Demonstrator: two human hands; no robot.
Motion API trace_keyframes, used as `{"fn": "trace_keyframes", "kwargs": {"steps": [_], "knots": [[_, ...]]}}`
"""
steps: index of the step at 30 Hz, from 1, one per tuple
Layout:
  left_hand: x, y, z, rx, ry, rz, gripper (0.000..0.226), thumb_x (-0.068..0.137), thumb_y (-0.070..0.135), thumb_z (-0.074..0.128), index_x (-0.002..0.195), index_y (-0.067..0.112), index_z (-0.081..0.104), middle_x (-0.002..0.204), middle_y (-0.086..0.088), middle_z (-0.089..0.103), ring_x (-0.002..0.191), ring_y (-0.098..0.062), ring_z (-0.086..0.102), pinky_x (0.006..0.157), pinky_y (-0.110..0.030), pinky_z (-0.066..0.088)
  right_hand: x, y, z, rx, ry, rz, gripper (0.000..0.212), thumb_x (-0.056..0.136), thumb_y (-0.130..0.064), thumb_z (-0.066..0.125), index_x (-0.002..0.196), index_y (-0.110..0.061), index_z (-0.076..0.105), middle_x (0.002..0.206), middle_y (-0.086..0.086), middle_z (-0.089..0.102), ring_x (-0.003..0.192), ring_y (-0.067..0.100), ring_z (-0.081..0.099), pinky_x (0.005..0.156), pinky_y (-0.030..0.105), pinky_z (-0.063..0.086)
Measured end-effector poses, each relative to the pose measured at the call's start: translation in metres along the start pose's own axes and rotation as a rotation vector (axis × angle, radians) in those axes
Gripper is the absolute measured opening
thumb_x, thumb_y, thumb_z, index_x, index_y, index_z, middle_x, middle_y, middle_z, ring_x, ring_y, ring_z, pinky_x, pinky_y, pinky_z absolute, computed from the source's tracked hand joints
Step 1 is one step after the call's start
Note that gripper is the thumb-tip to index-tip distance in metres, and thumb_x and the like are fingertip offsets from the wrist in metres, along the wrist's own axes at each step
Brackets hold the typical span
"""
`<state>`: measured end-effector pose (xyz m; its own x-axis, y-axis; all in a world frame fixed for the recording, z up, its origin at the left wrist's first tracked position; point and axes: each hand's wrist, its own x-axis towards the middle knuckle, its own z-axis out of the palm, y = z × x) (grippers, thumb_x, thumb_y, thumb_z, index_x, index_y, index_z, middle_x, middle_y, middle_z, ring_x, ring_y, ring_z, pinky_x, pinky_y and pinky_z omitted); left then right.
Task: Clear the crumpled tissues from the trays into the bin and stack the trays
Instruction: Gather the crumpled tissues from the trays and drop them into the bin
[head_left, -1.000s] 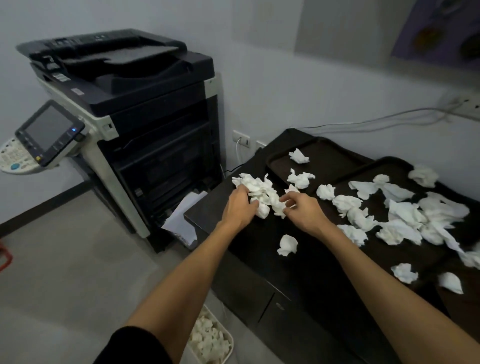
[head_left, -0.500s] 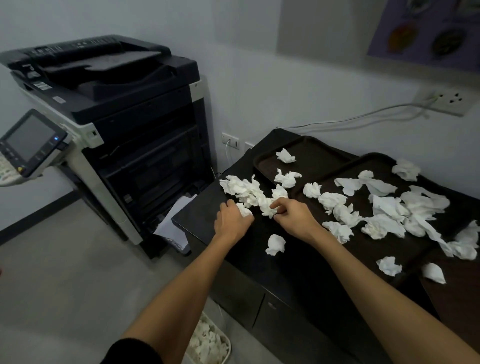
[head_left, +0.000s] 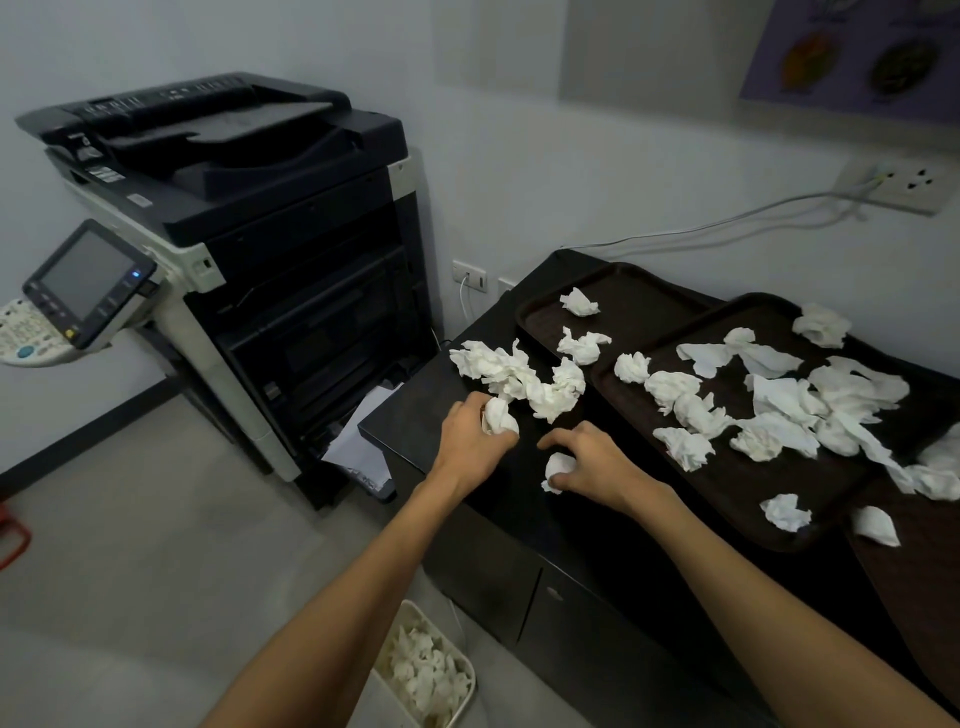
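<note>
Dark worktop runs away from the big copier. The tray nearest the copier holds only two tissues, while the next tray, farther from the copier, is littered with them. Down in front of the copier, the bin is already partly filled. A heap of tissues lies on the worktop edge closest to the copier. The left hand grips a wad at that heap; the right hand, farther from the copier, curls round a smaller wad. I'd say it's early going: most tissues are left and no trays are stacked.
</note>
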<state>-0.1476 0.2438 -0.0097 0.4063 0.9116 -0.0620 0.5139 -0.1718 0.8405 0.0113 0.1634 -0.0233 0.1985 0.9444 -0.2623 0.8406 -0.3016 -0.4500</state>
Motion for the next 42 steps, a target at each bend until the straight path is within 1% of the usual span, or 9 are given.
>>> {"fn": "trace_keyframes", "kwargs": {"steps": [5,15,20,23,25,29,34,39,42], "knots": [[-0.012,-0.004,0.001,-0.022,-0.004,0.007,0.039,0.076,0.021,0.071,0.112,0.018,0.056,0.11,-0.003,0.054,0.095,-0.015,0.055,0.074,-0.022,0.041,-0.004,-0.002,0.009,-0.002,0.001,0.001,0.045,0.082,-0.023,0.071,0.124,-0.024,0.057,0.117,0.007,0.042,0.116,0.027,0.044,0.1,0.034,0.042],[-0.05,-0.037,-0.008,-0.076,0.03,-0.036,0.035,0.072,0.023,0.073,0.104,0.023,0.058,0.103,0.003,0.059,0.092,-0.012,0.058,0.072,-0.021,0.045,-0.008,-0.02,0.009,0.106,0.104,-0.059,0.032,0.081,-0.018,0.069,0.112,-0.021,0.062,0.104,0.001,0.042,0.1,0.02,0.052,0.081,0.02,0.037],[-0.068,-0.076,-0.028,-0.091,0.157,-0.127,0.034,0.071,0.02,0.075,0.102,0.02,0.061,0.097,0.0,0.065,0.089,-0.017,0.062,0.076,-0.036,0.054,-0.008,-0.056,0.013,0.131,0.111,-0.193,0.034,0.082,-0.019,0.069,0.115,-0.022,0.062,0.104,0.0,0.042,0.093,0.012,0.046,0.076,0.015,0.034],[-0.078,-0.101,-0.036,-0.112,0.191,-0.19,0.034,0.07,0.018,0.075,0.101,0.017,0.062,0.095,-0.001,0.066,0.088,-0.02,0.063,0.076,-0.037,0.053,-0.01,-0.081,0.027,0.171,0.101,-0.258,0.033,0.082,-0.019,0.07,0.114,-0.022,0.063,0.107,0.0,0.044,0.094,0.011,0.048,0.073,0.01,0.033],[-0.082,-0.12,-0.041,-0.134,0.211,-0.228,0.037,0.071,0.016,0.076,0.105,0.015,0.062,0.097,-0.003,0.065,0.088,-0.02,0.062,0.077,-0.036,0.052,-0.012,-0.097,0.041,0.192,0.076,-0.31,0.033,0.082,-0.019,0.069,0.114,-0.022,0.062,0.107,-0.001,0.045,0.094,0.011,0.049,0.071,0.005,0.031],[-0.093,-0.159,-0.048,-0.158,0.24,-0.348,0.036,0.076,0.011,0.074,0.109,0.011,0.058,0.098,-0.007,0.064,0.087,-0.024,0.062,0.079,-0.038,0.051,-0.015,-0.12,0.081,0.213,-0.022,-0.384,0.034,0.083,-0.018,0.068,0.116,-0.021,0.062,0.112,0.002,0.05,0.1,0.012,0.053,0.081,0.011,0.035],[-0.112,-0.214,-0.046,-0.132,0.262,-0.452,0.036,0.079,0.009,0.071,0.107,0.017,0.05,0.096,-0.004,0.058,0.089,-0.026,0.061,0.081,-0.043,0.054,-0.007,-0.122,0.149,0.166,-0.176,-0.369,0.034,0.082,-0.009,0.066,0.116,-0.014,0.063,0.112,0.009,0.053,0.101,0.02,0.056,0.079,0.011,0.034],[-0.127,-0.268,-0.029,-0.086,0.294,-0.518,0.04,0.08,0.009,0.069,0.11,0.012,0.041,0.094,-0.005,0.055,0.081,-0.022,0.056,0.071,-0.036,0.051,0.009,-0.102,0.225,0.099,-0.322,-0.312,0.029,0.08,-0.002,0.062,0.109,-0.007,0.064,0.11,0.016,0.057,0.101,0.029,0.058,0.081,0.021,0.039],[-0.13,-0.301,-0.005,-0.057,0.293,-0.527,0.036,0.084,0.006,0.063,0.105,0.01,0.034,0.084,0.0,0.049,0.068,-0.012,0.05,0.054,-0.02,0.041,0.022,-0.082,0.27,0.09,-0.372,-0.257,0.03,0.082,-0.004,0.063,0.112,-0.011,0.063,0.114,0.013,0.056,0.103,0.025,0.058,0.084,0.022,0.043]]}}
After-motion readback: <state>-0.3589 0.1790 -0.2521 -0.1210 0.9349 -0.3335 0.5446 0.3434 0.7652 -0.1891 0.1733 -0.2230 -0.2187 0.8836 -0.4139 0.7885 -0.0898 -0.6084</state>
